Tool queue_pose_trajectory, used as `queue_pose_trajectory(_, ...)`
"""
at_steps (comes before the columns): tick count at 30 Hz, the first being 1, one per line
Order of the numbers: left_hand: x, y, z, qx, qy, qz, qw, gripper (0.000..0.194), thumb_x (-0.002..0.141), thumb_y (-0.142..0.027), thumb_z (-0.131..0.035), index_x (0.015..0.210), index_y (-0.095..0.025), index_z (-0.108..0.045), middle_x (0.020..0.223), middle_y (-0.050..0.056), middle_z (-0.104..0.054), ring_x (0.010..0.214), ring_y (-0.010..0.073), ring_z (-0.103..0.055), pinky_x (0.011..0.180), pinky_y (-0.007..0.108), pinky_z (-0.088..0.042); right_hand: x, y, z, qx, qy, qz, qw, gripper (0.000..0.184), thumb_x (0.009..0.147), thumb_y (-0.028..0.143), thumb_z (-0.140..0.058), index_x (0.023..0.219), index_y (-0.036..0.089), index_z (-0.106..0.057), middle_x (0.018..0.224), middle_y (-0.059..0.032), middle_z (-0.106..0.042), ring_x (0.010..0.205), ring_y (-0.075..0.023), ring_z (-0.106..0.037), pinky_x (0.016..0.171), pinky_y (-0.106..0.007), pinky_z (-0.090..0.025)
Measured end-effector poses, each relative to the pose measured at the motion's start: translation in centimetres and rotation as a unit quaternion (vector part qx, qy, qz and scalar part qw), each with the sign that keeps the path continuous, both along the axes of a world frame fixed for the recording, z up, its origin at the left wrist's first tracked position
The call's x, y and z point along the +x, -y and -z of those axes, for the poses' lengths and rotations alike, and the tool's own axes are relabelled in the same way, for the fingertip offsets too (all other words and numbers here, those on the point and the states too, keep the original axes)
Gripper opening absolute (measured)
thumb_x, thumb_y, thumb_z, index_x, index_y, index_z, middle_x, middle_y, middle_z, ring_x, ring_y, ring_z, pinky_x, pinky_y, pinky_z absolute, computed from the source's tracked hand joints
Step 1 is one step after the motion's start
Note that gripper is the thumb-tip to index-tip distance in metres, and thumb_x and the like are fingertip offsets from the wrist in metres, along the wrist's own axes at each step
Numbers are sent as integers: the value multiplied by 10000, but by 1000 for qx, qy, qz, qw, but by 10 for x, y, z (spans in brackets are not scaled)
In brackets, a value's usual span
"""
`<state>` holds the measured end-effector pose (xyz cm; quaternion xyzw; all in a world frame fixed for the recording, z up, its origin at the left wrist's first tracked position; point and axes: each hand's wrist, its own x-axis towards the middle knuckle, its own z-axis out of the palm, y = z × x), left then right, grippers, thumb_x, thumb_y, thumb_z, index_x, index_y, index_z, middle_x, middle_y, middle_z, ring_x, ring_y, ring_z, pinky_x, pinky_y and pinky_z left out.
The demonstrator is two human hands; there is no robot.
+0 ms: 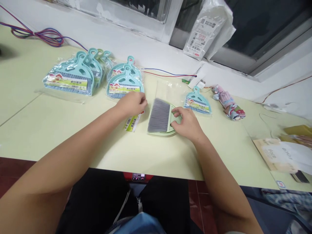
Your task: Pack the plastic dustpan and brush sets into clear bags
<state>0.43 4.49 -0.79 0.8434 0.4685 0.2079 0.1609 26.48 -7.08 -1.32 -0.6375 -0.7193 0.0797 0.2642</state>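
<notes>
A grey-bristled hand brush (158, 117) lies on a light green dustpan (156, 133), bristles to the left. My right hand (186, 123) grips the brush's green back between thumb and fingers, partly hiding the dustpan's handle side. To the left, my left hand (133, 103) has its fingers curled together at the upper end of a printed label card (132, 123); the fingertips are partly hidden. Behind the dustpan lies a clear plastic bag (168, 89). Just beyond my left hand are bagged blue dustpan sets (125, 79).
More bagged dustpan sets (69, 74) stand at the back left, near coiled cable (48, 36). Another blue set (197, 101) and a patterned cloth bundle (229, 102) lie to the right. A plastic package (202, 35) hangs by the window. Paper packaging (275, 154) sits far right.
</notes>
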Motion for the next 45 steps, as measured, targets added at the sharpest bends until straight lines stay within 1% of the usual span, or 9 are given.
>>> queue_pose_trajectory(3,-1,-4,-2,-30,109,-23,993,243,916,-308,-493,835,-181,-684,865,102,-765,775,248,-698,729,367,-508,-1,-4,2,59,-93,51,993,394,697,185,-645,1085,244,-681,1014,-52,-722,1023,-291,-640,950,-484,-515)
queue_pose_trajectory(7,2,0,-4,-234,209,57,948,232,862,-286,-622,1052,-163,-678,1071,138,-778,759,219,-726,696,366,-566,-4,-11,4,115,-306,98,940,316,689,251,-685,1000,249,-632,966,-35,-697,988,-244,-681,882,-429,-555)
queue_pose_trajectory(11,21,28,1,-283,259,245,890,784,743,-357,-845,1446,-231,-522,1461,198,-607,1217,298,-685,902,411,-590,-16,-6,-2,67,-464,57,881,396,702,418,-787,1021,291,-592,995,-16,-703,984,-233,-694,793,-383,-588)
queue_pose_trajectory(15,45,56,16,-251,296,255,886,1040,769,-398,-845,1617,-261,-259,1535,249,-497,1263,328,-644,899,431,-586,-39,6,-6,27,-539,24,841,519,650,550,-861,1040,301,-628,1087,-36,-733,1056,-272,-703,838,-430,-610)
queue_pose_trajectory(20,56,58,32,-195,290,242,905,875,881,-358,-696,1603,-204,-227,1300,176,-643,994,257,-704,758,376,-565,-57,10,-2,-1,-595,5,804,503,638,487,-904,1034,284,-670,1099,-48,-764,1101,-295,-707,870,-451,-623)
queue_pose_trajectory(24,52,53,33,-154,276,269,910,893,908,-312,-622,1649,-184,-141,1327,176,-644,1141,295,-668,905,428,-549,-49,9,-5,-45,-608,-16,792,413,664,354,-905,1009,273,-694,1079,-30,-767,1053,-268,-721,864,-427,-624)
queue_pose_trajectory(28,50,54,27,-150,264,280,910,670,1011,-397,-508,1598,-146,-303,1323,187,-661,1169,302,-668,995,445,-525,-35,5,-7,-94,-623,16,776,290,692,269,-886,814,236,-625,903,1,-736,870,-190,-715,847,-373,-627)
queue_pose_trajectory(32,52,58,21,-121,290,301,901,514,1076,-489,-400,1478,-174,-458,1413,186,-630,1281,297,-619,1089,437,-476,-37,0,-3,-69,-643,56,760,395,682,256,-896,714,235,-502,771,27,-668,770,-146,-672,840,-333,-635)
queue_pose_trajectory(45,57,62,19,-162,332,274,888,489,1065,-602,-360,1203,-174,-553,996,102,-656,939,218,-614,874,372,-511,-49,0,-1,25,-620,44,783,539,715,385,-922,740,256,-399,798,31,-640,814,-183,-705,839,-421,-661)
